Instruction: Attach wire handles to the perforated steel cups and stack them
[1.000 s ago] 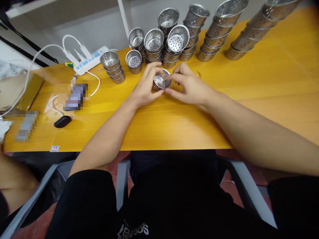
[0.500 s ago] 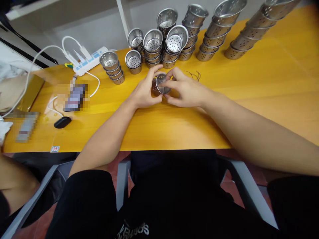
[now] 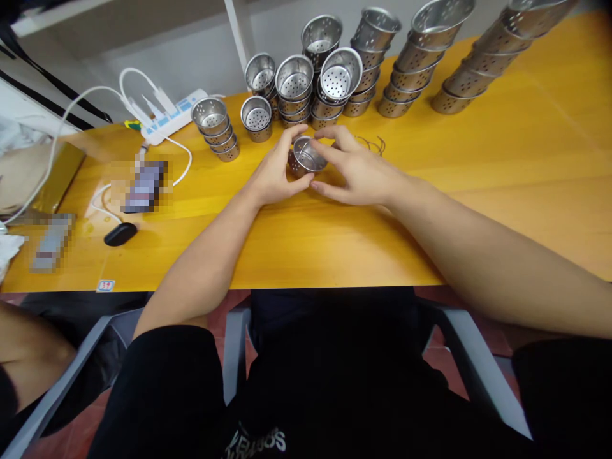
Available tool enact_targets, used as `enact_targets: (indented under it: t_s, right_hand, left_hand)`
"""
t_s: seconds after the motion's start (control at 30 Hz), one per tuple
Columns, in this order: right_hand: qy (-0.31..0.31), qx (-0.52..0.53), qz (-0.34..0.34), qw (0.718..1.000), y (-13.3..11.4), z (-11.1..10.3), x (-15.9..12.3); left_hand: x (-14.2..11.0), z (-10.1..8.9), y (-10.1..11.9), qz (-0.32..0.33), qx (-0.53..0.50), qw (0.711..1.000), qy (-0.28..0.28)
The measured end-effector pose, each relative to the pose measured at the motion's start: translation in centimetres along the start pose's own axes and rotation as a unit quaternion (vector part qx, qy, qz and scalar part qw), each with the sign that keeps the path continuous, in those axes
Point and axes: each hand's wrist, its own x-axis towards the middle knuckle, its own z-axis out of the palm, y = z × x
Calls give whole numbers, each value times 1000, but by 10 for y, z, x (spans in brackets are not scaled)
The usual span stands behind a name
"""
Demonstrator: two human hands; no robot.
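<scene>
Both my hands hold one small perforated steel cup (image 3: 306, 155) just above the yellow table (image 3: 335, 236), near its middle. My left hand (image 3: 275, 172) wraps the cup's left side with thumb below and fingers over the top. My right hand (image 3: 356, 169) pinches the cup's right rim with its fingertips. The cup's open mouth is tilted up toward me. Thin wire pieces (image 3: 373, 143) lie on the table just beyond my right hand.
Several stacks of the same steel cups (image 3: 335, 76) stand at the back of the table; long leaning stacks (image 3: 482, 64) lie at the back right. A white power strip (image 3: 167, 115) with cables, a black mouse-like object (image 3: 119, 234) and blurred items sit at left.
The cup has been turned in my hands, its mouth now tilted more upward. My right hand slid slightly, uncovering the wire pieces behind it.
</scene>
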Motion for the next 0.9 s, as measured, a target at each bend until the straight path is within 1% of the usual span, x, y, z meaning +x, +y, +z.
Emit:
enact_targets:
  t_s: [0.13,0.27,0.4,0.5,0.7,0.9]
  right_hand:
    - [-3,22,1,1000,-2,0,2]
    - [6,43,7,999,-2,-7,0]
    - [29,51,43,997,-2,-13,-2]
    - [36,57,61,996,0,-10,-2]
    - [33,60,42,997,10,-2,1]
    - [36,66,56,996,15,1,3]
  left_hand:
    - [2,2,-10,-11,4,1000,26]
    - [5,0,-18,-14,21,999,41]
    - [6,-5,-19,3,43,999,28]
    - [6,-7,-15,21,49,999,10]
    - [7,-6,-9,46,44,998,-12]
    - [7,-4,-5,38,37,998,-26]
